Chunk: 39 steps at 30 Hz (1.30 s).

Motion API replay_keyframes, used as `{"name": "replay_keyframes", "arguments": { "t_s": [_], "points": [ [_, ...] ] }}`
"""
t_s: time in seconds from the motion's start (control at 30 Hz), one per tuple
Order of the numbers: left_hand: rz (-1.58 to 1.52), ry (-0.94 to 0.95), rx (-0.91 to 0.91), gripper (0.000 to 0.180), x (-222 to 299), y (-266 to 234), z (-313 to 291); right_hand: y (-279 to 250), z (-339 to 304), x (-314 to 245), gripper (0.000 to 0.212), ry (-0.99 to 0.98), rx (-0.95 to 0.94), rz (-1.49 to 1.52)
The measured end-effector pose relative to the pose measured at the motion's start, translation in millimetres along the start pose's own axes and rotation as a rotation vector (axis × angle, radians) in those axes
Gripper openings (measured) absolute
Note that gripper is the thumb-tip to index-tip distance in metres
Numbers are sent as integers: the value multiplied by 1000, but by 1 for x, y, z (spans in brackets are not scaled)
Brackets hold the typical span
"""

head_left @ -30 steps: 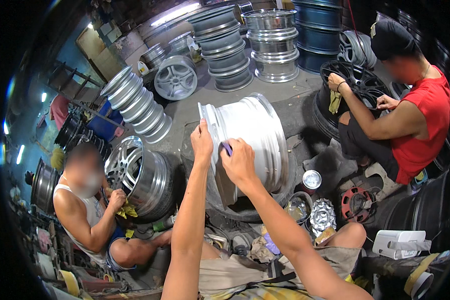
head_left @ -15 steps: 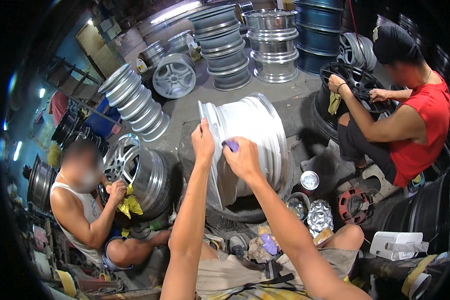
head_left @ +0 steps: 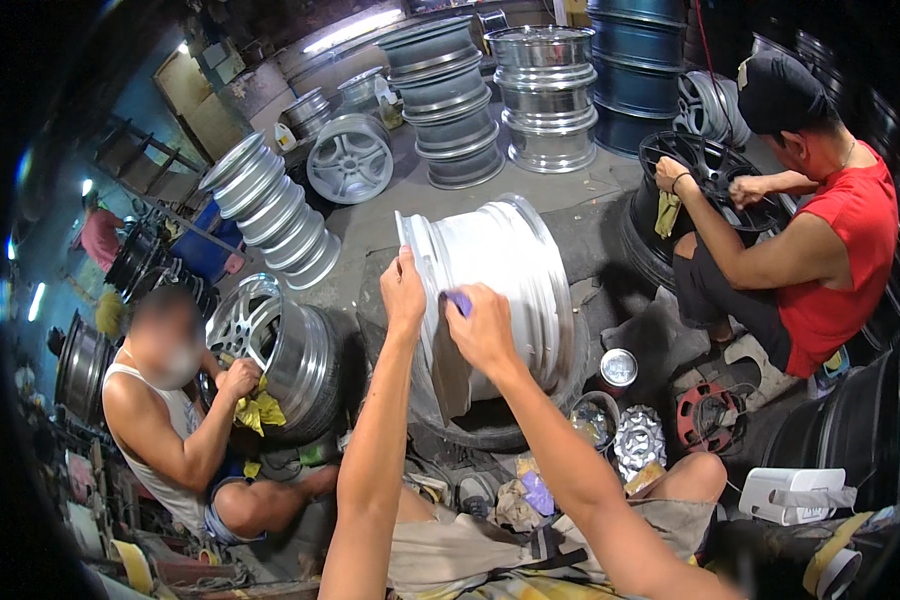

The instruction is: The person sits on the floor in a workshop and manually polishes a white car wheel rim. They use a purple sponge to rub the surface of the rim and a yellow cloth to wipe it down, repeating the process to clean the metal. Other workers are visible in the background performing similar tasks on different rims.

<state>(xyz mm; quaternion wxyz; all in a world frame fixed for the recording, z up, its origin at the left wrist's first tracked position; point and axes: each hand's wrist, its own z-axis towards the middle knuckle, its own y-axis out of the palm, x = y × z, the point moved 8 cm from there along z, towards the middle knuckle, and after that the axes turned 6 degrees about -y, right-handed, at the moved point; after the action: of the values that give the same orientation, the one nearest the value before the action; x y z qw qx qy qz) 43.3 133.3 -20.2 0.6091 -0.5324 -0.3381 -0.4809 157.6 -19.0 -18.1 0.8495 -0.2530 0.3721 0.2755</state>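
A pale silver-white wheel rim [head_left: 515,265] lies on its side in front of me, resting on a tyre [head_left: 470,432]. My left hand [head_left: 403,290] is closed over the rim's left lip. Between the fingers of my right hand [head_left: 482,328] is a small purple abrasive pad [head_left: 459,301], pressed to the rim's surface just inside that lip. The palm side of both hands is hidden. Near my lap lie a purple piece [head_left: 538,492] and a crumpled tan cloth [head_left: 513,505].
A person in white [head_left: 160,420] sits at left by a shiny wheel [head_left: 300,345]; a person in red [head_left: 820,240] works on a black wheel [head_left: 705,160] at right. Rim stacks [head_left: 545,95] stand behind. A can [head_left: 618,368] and a red reel [head_left: 708,418] sit right of my wheel.
My right hand has slid slightly down and left along the rim with the purple pad. My left hand stays on the lip. The person in red has shifted the hand over the black wheel.
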Motion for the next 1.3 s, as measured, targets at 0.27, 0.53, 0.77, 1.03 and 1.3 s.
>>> {"name": "replay_keyframes", "arguments": {
  "t_s": [0.27, 0.53, 0.77, 1.03, 1.3],
  "points": [
    [-70, 27, 2, 56, 9, 5, -8, 5, 38, 7, 19, 95, -89, -62],
    [-92, -33, -6, 56, 10, -3, -16, 0, -20, -3, 16, -28, 46, -5],
    [-186, -58, -26, 54, 0, 4, -2, 10, 18, -13, 12, -108, -37, -104],
    [-244, -46, 17, 56, -8, 1, 0, -26, -55, -41, 20, -176, 45, -102],
    [-289, -100, -11, 54, -5, 6, -3, -9, -51, -41, 47, -509, -25, -403]
  ]
}}
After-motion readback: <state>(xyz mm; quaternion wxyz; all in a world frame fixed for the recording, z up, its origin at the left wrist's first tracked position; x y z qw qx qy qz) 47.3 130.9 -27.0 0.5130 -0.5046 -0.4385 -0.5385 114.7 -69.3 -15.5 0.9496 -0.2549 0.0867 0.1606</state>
